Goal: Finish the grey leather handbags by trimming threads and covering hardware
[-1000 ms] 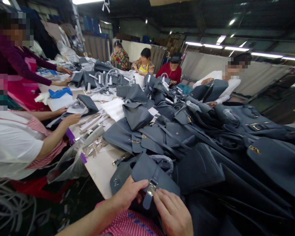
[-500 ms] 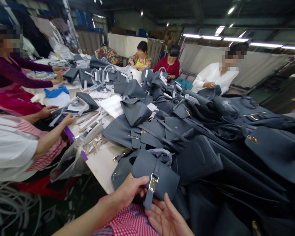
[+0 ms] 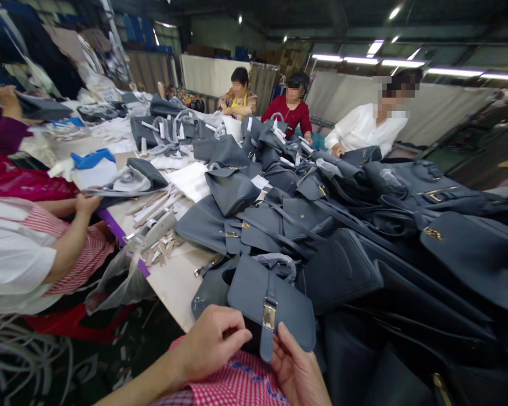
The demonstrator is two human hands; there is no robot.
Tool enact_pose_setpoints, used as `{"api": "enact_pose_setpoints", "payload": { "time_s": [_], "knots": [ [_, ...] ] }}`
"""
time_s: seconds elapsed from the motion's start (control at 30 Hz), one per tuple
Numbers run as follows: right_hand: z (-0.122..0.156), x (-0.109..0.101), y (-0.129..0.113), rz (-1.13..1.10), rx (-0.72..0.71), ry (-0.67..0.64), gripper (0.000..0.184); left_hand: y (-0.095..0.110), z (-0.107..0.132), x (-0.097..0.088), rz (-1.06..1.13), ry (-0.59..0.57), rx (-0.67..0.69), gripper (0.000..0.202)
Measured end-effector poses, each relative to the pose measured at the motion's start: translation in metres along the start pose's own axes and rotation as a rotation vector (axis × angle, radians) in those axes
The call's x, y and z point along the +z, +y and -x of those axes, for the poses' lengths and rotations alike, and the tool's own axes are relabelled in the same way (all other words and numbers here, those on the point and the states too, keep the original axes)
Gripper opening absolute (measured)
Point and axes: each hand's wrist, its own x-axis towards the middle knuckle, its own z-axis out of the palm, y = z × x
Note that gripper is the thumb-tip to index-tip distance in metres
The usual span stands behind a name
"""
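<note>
A dark blue-grey handbag (image 3: 254,287) lies in front of me at the table's near edge. Down its front flap runs a short strap with a gold buckle (image 3: 269,316). My right hand (image 3: 298,369) grips the flap's lower edge beside the strap tip, thumb on top and fingers underneath. Just left of the flap, my left hand (image 3: 215,341) is closed, its fingers curled and its thumb against them. Whether anything is inside that hand is hidden. A clear-wrapped handle (image 3: 279,262) shows behind the flap.
A heap of similar dark bags (image 3: 279,214) spreads over the table and to my right. Cardboard strips (image 3: 163,242) and white sheets lie left of it. Co-workers stand around the table; a person in a white top (image 3: 14,248) works close on my left.
My left hand has come off the buckle and moved left, curling closed. My right hand has taken the flap's edge. The far-left person has raised a bag.
</note>
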Motion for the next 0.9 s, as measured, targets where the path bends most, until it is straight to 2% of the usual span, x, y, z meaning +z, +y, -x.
{"api": "enact_pose_setpoints", "payload": {
  "time_s": [0.07, 0.1, 0.17, 0.23, 0.5, 0.7, 0.9],
  "knots": [
    [-0.001, -0.004, 0.002, 0.005, 0.006, 0.002, 0.040, 0.003, 0.002, -0.006, -0.285, 0.171, 0.329, 0.023],
    [-0.001, -0.006, 0.003, 0.004, 0.011, 0.004, 0.040, 0.003, 0.000, -0.007, -0.398, 0.220, 0.463, 0.025],
    [-0.001, -0.007, 0.004, 0.003, 0.017, 0.004, 0.040, 0.001, -0.007, -0.005, -0.566, 0.250, 0.640, 0.027],
    [0.001, -0.008, 0.002, 0.004, 0.032, -0.007, 0.041, -0.002, -0.014, -0.003, -0.659, 0.223, 0.730, 0.025],
    [0.006, -0.003, 0.000, -0.016, 0.043, -0.020, 0.043, -0.006, -0.030, -0.002, -0.815, 0.078, 0.889, 0.030],
    [0.008, -0.001, -0.002, -0.023, 0.052, -0.046, 0.038, -0.003, -0.038, -0.005, -0.851, -0.032, 0.940, 0.035],
    [0.010, -0.004, -0.002, -0.020, 0.042, -0.050, 0.036, 0.005, -0.054, -0.009, -0.858, -0.211, 0.992, 0.022]
  ]
}}
